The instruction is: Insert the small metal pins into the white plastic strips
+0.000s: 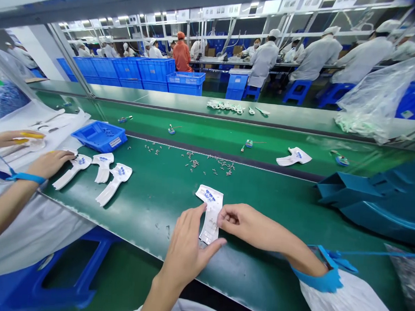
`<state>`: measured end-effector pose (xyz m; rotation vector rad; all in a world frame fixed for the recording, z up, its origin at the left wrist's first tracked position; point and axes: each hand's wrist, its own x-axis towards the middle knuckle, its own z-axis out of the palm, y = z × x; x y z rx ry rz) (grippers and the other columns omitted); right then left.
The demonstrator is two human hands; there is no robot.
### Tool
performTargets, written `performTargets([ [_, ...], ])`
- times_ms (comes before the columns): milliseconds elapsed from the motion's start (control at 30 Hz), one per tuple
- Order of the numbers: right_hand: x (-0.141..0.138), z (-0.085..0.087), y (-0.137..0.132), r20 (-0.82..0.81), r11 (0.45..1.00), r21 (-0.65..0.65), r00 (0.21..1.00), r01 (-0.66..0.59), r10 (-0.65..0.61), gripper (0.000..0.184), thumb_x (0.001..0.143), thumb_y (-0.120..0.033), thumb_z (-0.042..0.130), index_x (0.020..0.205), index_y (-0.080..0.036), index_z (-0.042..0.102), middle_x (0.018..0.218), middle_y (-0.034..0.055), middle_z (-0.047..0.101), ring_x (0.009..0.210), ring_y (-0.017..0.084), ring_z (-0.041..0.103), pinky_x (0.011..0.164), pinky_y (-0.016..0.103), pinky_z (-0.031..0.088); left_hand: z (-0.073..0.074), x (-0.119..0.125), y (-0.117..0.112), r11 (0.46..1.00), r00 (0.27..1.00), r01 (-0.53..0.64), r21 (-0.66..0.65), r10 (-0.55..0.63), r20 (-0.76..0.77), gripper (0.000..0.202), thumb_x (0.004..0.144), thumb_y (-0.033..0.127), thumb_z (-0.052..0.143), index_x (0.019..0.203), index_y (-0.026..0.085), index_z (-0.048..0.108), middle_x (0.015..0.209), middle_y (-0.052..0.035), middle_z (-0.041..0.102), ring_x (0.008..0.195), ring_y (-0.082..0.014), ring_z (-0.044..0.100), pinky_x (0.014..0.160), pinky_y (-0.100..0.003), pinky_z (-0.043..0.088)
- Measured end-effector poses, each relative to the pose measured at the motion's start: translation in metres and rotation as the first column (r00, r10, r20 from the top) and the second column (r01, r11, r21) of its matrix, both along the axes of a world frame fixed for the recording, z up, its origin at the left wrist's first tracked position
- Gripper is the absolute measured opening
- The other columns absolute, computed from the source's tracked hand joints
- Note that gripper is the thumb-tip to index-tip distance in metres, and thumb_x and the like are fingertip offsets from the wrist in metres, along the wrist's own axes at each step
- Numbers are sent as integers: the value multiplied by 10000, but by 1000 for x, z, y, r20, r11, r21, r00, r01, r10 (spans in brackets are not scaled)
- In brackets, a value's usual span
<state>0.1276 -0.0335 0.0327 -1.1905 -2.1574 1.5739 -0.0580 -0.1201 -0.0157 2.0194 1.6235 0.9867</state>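
Observation:
A white curved plastic housing half (210, 218) with blue parts in its wide end lies on the green bench in front of me. My left hand (188, 242) rests at its left side, thumb and fingers spread, fingertips at the shell. At its right edge my right hand (239, 220) is closed with thumb and forefinger pinched together; whatever is between them is too small or hidden to make out. Beyond the shell lie many small metal pieces (224, 164), scattered in loose heaps.
Several similar white housing halves (114, 183) lie to the left near a blue tray (102, 136) and a co-worker's hands (50, 163). On the green belt (208, 137) are small wired parts (249, 143) and another white shell (294, 156). Teal bins (379, 197) stand at right.

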Motion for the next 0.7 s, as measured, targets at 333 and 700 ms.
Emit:
performTargets([
  [333,-28,9,25,370,959,102,905,-265,211,153,850,-223,531,716,-178,590,617,-17,571,536,108,447,484,237,295,-9,1,1,999,994,41,-22,-43,-100,797,900,453,637,1528,263,185,1389,-115,524,1242,-297,498,1017,-464,423],
  [700,-41,21,15,671,946,174,736,-273,89,64,898,-259,558,929,-208,581,910,64,672,823,220,610,600,267,325,-11,2,1,997,990,57,-49,-63,-126,841,889,504,635,1524,254,142,1405,-108,505,1241,-307,470,1010,-470,415],
])
